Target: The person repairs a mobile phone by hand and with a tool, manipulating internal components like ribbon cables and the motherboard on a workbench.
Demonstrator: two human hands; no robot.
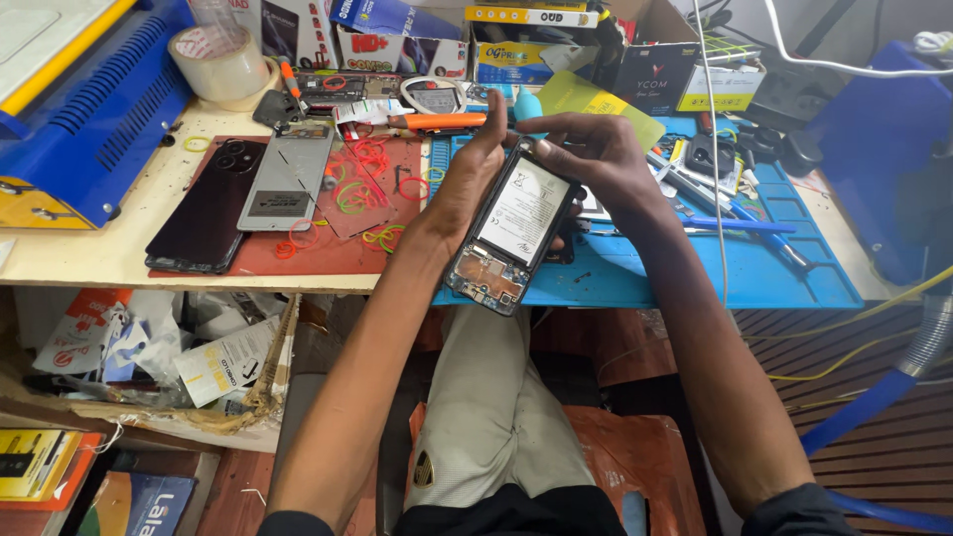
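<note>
Okay, my left hand (467, 174) and right hand (596, 154) both grip the opened black smartphone with white battery (513, 230), above the counter's blue mat (695, 273); long axis tilts, top end toward me.

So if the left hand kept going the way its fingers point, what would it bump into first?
Probably the orange-handled tool lying just beyond the left hand, which holds the opened black phone. Depth is hard to judge, so it might pass above.

An opened black plastic phone (511, 230) showing a matt white paper-labelled battery and bare metal parts, above a smooth blue rubbery mat (784, 268), a dull red mat (328, 248) with a glossy black glass phone (206, 206), and a shiny clear tape roll (220, 62).
</note>
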